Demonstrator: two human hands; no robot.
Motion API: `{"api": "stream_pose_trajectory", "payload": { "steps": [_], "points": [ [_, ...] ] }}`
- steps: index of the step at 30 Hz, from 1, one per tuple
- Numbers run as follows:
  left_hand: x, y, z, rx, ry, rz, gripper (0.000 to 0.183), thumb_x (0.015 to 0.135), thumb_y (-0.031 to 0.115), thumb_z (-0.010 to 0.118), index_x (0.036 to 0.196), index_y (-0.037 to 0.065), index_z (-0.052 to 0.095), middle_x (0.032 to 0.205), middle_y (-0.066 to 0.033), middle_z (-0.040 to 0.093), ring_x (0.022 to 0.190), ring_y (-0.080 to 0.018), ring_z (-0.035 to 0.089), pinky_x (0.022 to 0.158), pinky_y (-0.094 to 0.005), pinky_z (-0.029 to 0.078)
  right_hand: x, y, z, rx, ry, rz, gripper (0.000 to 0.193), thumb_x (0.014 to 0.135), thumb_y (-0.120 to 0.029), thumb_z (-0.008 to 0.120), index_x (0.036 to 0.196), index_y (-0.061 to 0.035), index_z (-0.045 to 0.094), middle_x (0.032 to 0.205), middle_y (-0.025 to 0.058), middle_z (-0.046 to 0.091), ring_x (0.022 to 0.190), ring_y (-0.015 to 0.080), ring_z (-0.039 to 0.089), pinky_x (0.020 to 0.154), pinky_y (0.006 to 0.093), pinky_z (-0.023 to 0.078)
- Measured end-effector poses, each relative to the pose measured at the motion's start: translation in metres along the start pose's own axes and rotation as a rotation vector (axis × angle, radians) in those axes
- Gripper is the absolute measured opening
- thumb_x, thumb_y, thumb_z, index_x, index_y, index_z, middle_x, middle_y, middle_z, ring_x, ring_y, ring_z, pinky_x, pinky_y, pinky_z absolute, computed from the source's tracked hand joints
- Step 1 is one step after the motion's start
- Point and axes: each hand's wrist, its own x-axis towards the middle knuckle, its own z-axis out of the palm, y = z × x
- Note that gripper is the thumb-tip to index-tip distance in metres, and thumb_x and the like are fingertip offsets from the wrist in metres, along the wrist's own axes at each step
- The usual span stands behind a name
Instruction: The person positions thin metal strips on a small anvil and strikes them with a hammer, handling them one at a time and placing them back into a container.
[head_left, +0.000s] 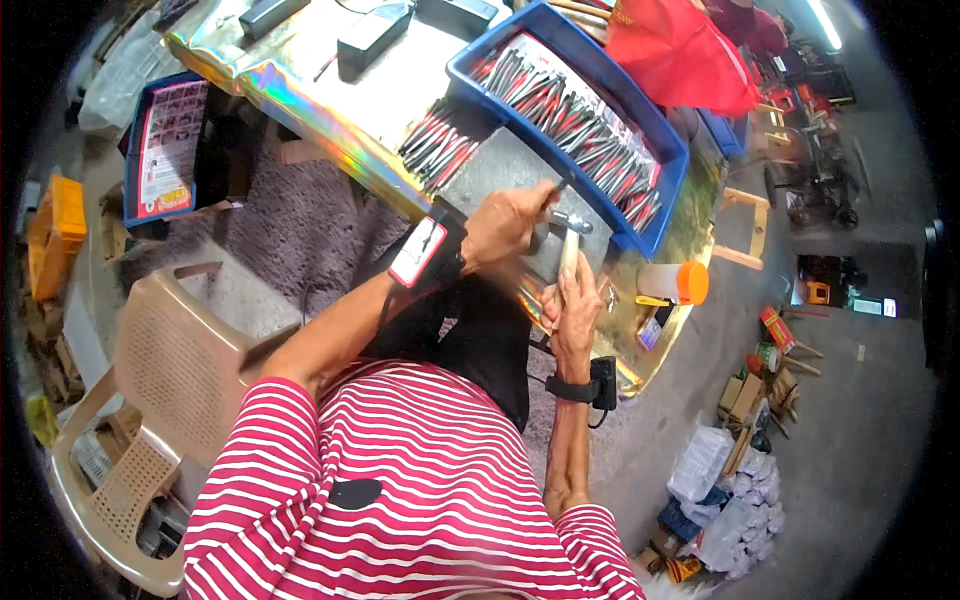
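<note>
My right hand (pixel 577 305) is wrapped round the pale wooden handle of a hammer (pixel 571 245). Its metal head lies just over a grey metal plate (pixel 490 172) at the table's near edge. Close to the hammer head, my left hand (pixel 505 228) is closed, and a short dark tip sticks out past its fingers; the rest of that piece is hidden. Left of the plate is a pile of slim red, black and silver pieces (pixel 437 147). Many similar pieces fill a blue tray (pixel 668 222) beyond the plate.
An orange-lidded container (pixel 690 283) stands at the table's right end. Black boxes (pixel 374 38) sit at the back, and a red bag (pixel 680 55) lies behind the tray. A beige plastic chair (pixel 175 370) is at my left. Bags and cartons (pixel 735 515) cover floor at right.
</note>
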Motion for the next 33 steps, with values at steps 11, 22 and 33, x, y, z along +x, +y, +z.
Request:
{"api": "stream_pose_trajectory", "payload": {
  "steps": [11,22,33],
  "points": [
    [0.103,-0.061,-0.074,0.564,0.212,-0.08,0.009,0.077,0.009,0.05,0.084,0.002,0.052,0.064,-0.0159,0.057,0.059,-0.032,0.058,0.054,-0.04,0.045,0.005,-0.005,-0.001,-0.517,-0.022,-0.043,0.041,0.087,-0.017,0.041,0.124,-0.0004,0.032,0.052,0.0034,0.046,0.038,0.0082,0.044,0.032,0.0223,0.037],
    [0.126,-0.163,-0.087,1.646,0.295,0.641,0.01,0.063,0.0,0.05,0.063,0.004,0.04,0.062,-0.0074,0.036,0.054,-0.0152,0.043,0.038,-0.0262,0.037,0.002,-0.009,0.005,-1.285,0.044,-0.186,0.044,0.085,-0.029,0.044,0.116,0.0006,0.036,0.06,0.0254,0.054,0.059,0.0406,0.055,0.05,0.0473,0.041],
    [0.057,-0.08,-0.1,0.613,0.338,-0.153,0.014,0.073,0.012,0.051,0.083,0.004,0.058,0.069,-0.0153,0.06,0.066,-0.0285,0.06,0.062,-0.0368,0.047,0.008,-0.01,-0.007,-1.157,0.141,-0.284,0.027,0.084,-0.024,0.044,0.096,-0.0027,0.053,0.073,0.0231,0.058,0.071,0.0399,0.056,0.062,0.0472,0.042]
  ]
}}
